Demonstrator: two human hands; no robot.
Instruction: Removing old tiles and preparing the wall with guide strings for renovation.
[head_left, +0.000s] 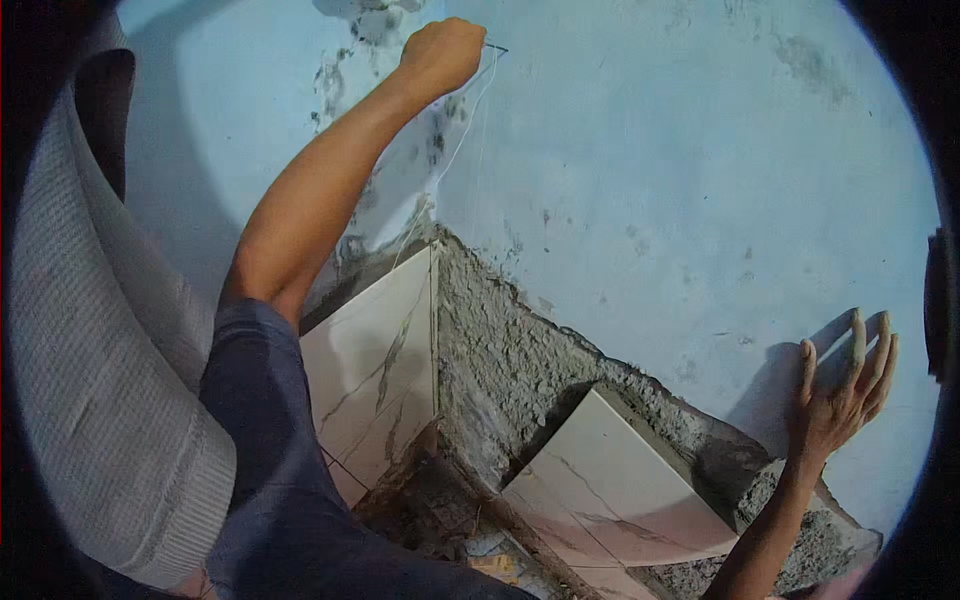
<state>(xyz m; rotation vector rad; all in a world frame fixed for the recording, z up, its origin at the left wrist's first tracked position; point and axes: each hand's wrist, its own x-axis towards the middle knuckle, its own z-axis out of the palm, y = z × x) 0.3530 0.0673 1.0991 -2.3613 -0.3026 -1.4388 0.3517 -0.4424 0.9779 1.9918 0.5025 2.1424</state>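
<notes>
While high, left hand (445,57) with nail (497,46)

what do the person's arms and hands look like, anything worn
The left arm has a dark navy sleeve ending near the elbow. The left hand and right hand are ungloved, the right forearm is bare where it shows, and no watch shows.

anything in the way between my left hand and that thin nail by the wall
Nothing visible: the left hand is closed right at the nail, which pokes out beside it. The white string runs downward, not between them.
</notes>
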